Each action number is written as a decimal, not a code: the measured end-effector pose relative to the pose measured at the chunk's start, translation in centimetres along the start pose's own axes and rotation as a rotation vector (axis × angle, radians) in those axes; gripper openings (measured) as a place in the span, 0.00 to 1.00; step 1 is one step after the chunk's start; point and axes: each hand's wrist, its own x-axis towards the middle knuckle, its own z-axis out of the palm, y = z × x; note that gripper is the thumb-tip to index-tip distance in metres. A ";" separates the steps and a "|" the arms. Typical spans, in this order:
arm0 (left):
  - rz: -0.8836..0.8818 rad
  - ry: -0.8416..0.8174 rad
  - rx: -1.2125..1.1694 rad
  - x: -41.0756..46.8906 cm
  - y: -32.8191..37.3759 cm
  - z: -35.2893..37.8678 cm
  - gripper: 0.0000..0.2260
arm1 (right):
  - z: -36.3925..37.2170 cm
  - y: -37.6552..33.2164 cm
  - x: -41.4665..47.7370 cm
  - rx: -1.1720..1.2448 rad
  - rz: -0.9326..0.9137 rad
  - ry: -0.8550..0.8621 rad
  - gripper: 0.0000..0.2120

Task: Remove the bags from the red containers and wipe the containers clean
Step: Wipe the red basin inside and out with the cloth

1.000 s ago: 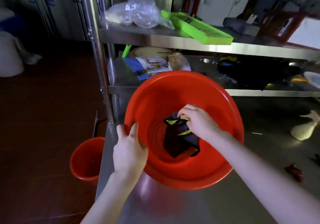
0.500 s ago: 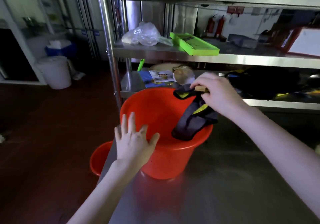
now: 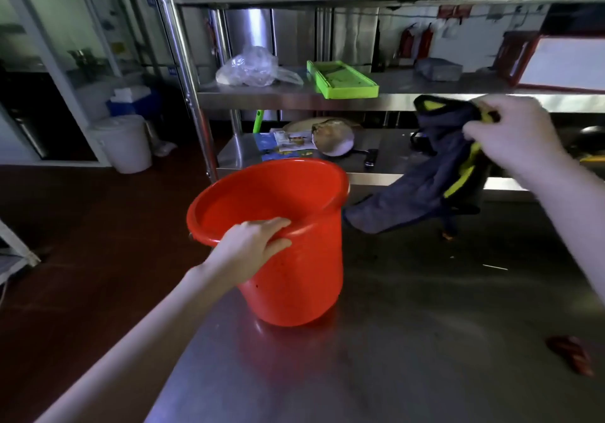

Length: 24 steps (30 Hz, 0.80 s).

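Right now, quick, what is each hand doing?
Left hand: closed, gripping the red bucket by its rim.
Right hand: closed, holding the dark cloth.

1. Green tray (image 3: 342,79) on middle shelf (image 3: 402,86), at front edge.
2. Leaflets (image 3: 288,142) on lower shelf (image 3: 240,152), beside a pale round object.
3. White bin (image 3: 122,144) on floor (image 3: 82,226), left of rack.
4. Red scrap (image 3: 571,354) on steel worktop (image 3: 393,341).
5. Two fire extinguishers (image 3: 415,41) at back wall.
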 end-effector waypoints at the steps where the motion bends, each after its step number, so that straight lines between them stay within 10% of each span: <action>1: -0.031 0.055 -0.025 0.2 -0.3 -0.5 0.20 | -0.4 0.4 0.4 0.104 0.066 -0.008 0.14; 18: -0.533 0.347 -0.607 -1.8 -7.1 -2.8 0.15 | 14.3 -12.5 -1.2 0.566 -0.043 -0.171 0.14; 24: -0.644 0.368 -0.956 -4.0 -11.1 -1.5 0.08 | 24.6 -14.7 -10.2 0.200 -0.377 -1.051 0.19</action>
